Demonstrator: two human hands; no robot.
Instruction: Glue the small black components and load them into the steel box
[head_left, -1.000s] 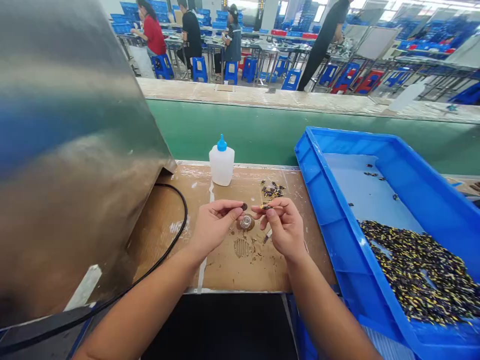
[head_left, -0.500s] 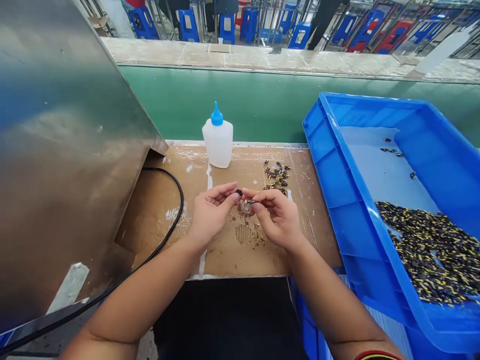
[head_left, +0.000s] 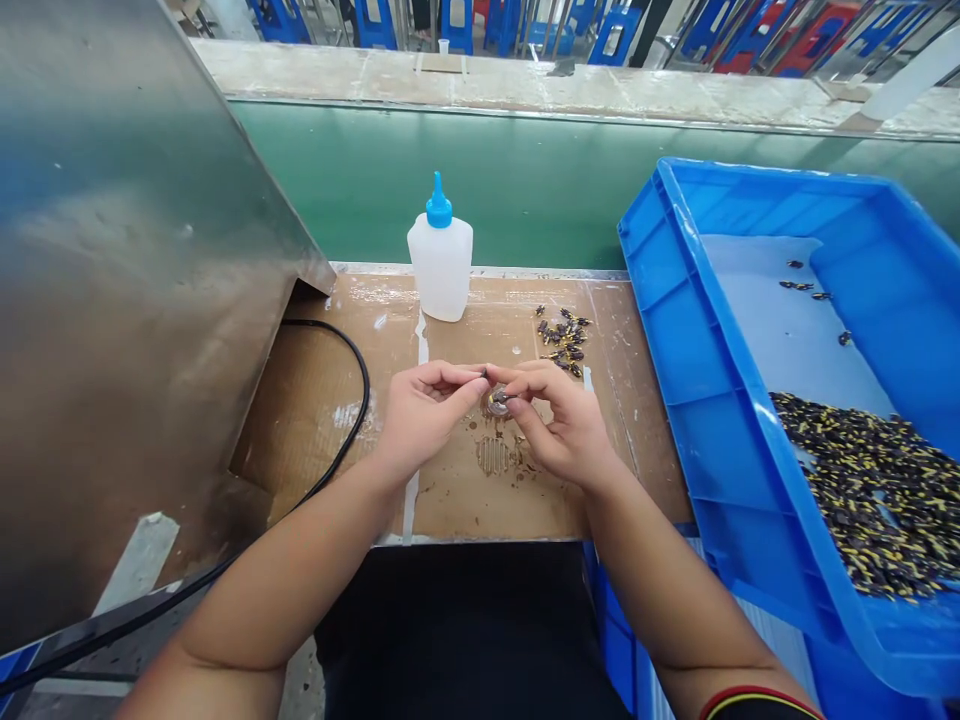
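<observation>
- Dark-and-yellow part [head_left: 502,398] sits pinched in the right grip [head_left: 562,420], thumb and finger closed on it, just above a small clear dish [head_left: 498,410].
- Left grip [head_left: 421,412] is closed too, thumb against fingers, on a small dark piece [head_left: 484,373]; its shape is mostly hidden by the fingertips. Both sets of fingertips come together there, though whether the right forefinger presses on the piece I cannot tell.
- Progress on the held part looks partway: it is in hand and not set down, and its finer detail is too small to read.
- Below the dish, the table [head_left: 450,510] bears a ribbed mark [head_left: 493,456] and brown specks.
- Beyond the right grip lies a loose little pile [head_left: 568,334] of similar parts. Whether these are done or waiting, the view does not settle.
- Further back stands a white bottle [head_left: 440,268] with a blue nozzle, upright and untouched by either grip.
- To the right, a blue tub [head_left: 675,300] holds a large heap [head_left: 877,490] of like parts, with a few strays apart from it. If those are waiting, most of the work is left; if finished, much is done.
</observation>
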